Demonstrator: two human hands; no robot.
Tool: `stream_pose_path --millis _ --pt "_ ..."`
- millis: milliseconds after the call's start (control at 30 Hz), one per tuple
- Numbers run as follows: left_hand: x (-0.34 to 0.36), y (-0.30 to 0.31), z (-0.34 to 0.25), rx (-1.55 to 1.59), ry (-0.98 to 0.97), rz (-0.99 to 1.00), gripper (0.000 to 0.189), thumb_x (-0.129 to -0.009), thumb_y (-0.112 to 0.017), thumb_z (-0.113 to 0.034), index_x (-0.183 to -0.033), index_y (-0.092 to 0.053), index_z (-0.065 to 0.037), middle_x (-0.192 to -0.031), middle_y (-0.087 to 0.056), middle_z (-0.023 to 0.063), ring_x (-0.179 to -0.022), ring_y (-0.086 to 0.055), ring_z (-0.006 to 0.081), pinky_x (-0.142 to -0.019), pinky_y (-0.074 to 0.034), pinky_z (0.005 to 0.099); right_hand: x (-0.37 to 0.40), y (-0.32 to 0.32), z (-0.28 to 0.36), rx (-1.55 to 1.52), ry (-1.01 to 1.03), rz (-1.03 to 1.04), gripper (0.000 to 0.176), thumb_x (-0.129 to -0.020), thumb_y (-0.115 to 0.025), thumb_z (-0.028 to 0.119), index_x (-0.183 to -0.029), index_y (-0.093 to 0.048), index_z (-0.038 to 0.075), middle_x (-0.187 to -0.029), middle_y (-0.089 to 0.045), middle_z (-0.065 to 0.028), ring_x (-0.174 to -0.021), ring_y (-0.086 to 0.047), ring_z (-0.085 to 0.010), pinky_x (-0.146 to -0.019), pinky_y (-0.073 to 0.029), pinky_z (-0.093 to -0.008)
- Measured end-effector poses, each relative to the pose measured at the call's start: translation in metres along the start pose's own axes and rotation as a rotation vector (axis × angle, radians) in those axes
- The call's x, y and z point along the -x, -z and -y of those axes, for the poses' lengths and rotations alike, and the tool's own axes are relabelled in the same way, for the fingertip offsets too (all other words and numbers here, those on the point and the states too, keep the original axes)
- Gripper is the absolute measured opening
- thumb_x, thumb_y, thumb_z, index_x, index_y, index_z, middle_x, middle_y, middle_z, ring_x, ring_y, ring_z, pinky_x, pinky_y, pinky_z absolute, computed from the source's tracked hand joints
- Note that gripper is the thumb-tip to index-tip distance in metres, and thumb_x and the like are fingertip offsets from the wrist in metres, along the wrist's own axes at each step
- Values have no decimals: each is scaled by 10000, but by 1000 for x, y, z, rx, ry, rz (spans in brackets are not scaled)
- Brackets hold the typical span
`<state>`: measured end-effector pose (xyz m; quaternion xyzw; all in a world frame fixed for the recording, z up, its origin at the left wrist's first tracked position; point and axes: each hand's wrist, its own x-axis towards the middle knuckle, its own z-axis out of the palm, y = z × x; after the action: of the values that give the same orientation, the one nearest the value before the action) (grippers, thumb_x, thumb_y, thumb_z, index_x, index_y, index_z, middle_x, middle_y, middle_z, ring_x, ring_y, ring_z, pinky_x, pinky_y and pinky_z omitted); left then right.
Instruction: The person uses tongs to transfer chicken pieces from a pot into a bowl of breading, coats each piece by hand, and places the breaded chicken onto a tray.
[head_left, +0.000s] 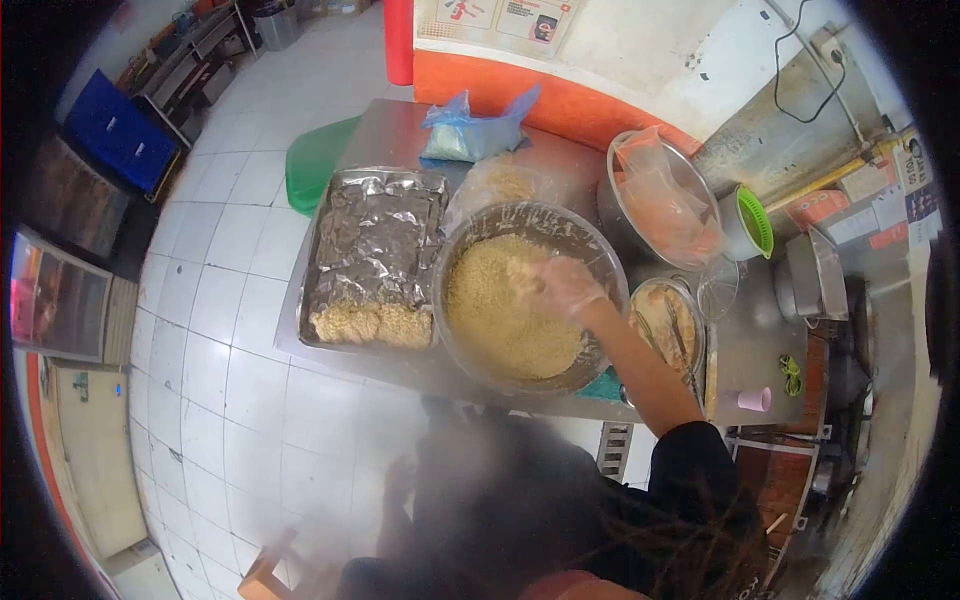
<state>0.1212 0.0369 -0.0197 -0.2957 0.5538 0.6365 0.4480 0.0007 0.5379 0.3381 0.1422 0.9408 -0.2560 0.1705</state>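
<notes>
My right hand (pixel 568 288), in a clear glove, reaches into a large metal bowl (pixel 610 250) of pale crumbs (pixel 500 310). Its fingers are closed at a crumb-covered lump, too unclear to name. Left of the bowl lies a foil-lined tray (pixel 375 240), with a row of crumb-coated pieces (pixel 372 326) along its near end. My left hand (pixel 400 478) hangs low beside my body, below the table edge, blurred and holding nothing I can make out. A smaller bowl (pixel 668 320) with battered-looking contents and tongs is under my right forearm.
Behind the bowl are a blue plastic bag (pixel 475 130) and a clear bag. At the back right stands a large pot (pixel 665 200) with orange-tinted plastic, beside a green basket (pixel 755 222). A pink cup (pixel 754 400) is at the right. A stool (pixel 270 570) stands lower left.
</notes>
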Motion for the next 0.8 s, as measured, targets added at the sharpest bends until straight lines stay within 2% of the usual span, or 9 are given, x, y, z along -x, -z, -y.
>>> stream_pose_path --millis 100,167,267,367,467,500,567,733,800 --pt "15 -6 -9 -35 -34 44 515 -934 -467 -304 -1360 -408 -21 -1299 -506 170 -1062 -573 313 -893 -490 432 28 -36 -13 266 -87 -63 609 -715 -704 436 -1155 -595 30 -1136 -610 -218 -1084 -583 -341 -916 -468 -409" --pt "0 4 -3 19 1 69 533 -930 -469 -342 -1374 -402 -54 -1283 -520 170 -1051 -570 315 -894 -478 443 24 -67 -30 321 -283 222 657 -720 -680 452 -1174 -581 -13 -1123 -614 -240 -1107 -581 -337 -952 -453 -406" --pt "-12 0 -10 -27 45 24 410 -980 -379 -261 -1344 -426 -78 -1168 -579 146 -928 -637 266 -737 -571 383 17 -101 -36 308 -278 322 688 -733 -688 417 -1198 -532 -66 -1088 -608 -292 -1007 -624 -379 -886 -486 -424" --pt "-27 4 -10 -13 0 64 397 -982 -375 -227 -1343 -420 -68 -1145 -592 148 -938 -641 256 -746 -576 373 21 -77 -25 15 -316 284 601 -719 -713 333 -1166 -574 -43 -1082 -618 -276 -984 -629 -384 -850 -498 -418" --pt "-26 -2 -13 24 -18 42 396 -983 -370 -208 -1349 -404 -64 -1147 -591 153 -951 -641 267 -764 -576 384 4 -62 -35 -25 -103 145 455 -698 -725 264 -1035 -638 -28 -1060 -634 -256 -928 -641 -386 -810 -510 -398" --pt "-28 6 -8 22 -59 140 567 -914 -466 -394 -1404 -361 -127 -1306 -504 162 -991 -565 281 -844 -463 445 1 -56 -40 -145 -125 56 433 -692 -724 284 -986 -652 -26 -1075 -631 -251 -931 -638 -379 -809 -510 -397" --pt "-24 4 -11 33 -20 113 562 -916 -463 -389 -1402 -363 -126 -1314 -499 163 -1002 -565 283 -834 -468 445 -19 -23 -23 -141 -192 19 429 -731 -683 321 -987 -658 -23 -1111 -619 -242 -963 -625 -370 -824 -506 -400" --pt "-10 -4 -17 -22 -58 40 468 -971 -396 -330 -1374 -400 -92 -1227 -543 179 -1042 -590 341 -824 -525 483 -87 -90 -35 415 -83 -350 537 -890 -492 347 -1338 -434 56 -1343 -444 -217 -1224 -445 -368 -1012 -394 -419" --pt "-1 -10 -18 34 -44 33 562 -932 -471 -320 -1376 -357 4 -1379 -445 126 -1112 -557 308 -849 -512 412 -74 -97 -19 371 -263 -410 607 -948 -378 393 -1465 -242 106 -1499 -256 -186 -1371 -276 -326 -1108 -293 -430"
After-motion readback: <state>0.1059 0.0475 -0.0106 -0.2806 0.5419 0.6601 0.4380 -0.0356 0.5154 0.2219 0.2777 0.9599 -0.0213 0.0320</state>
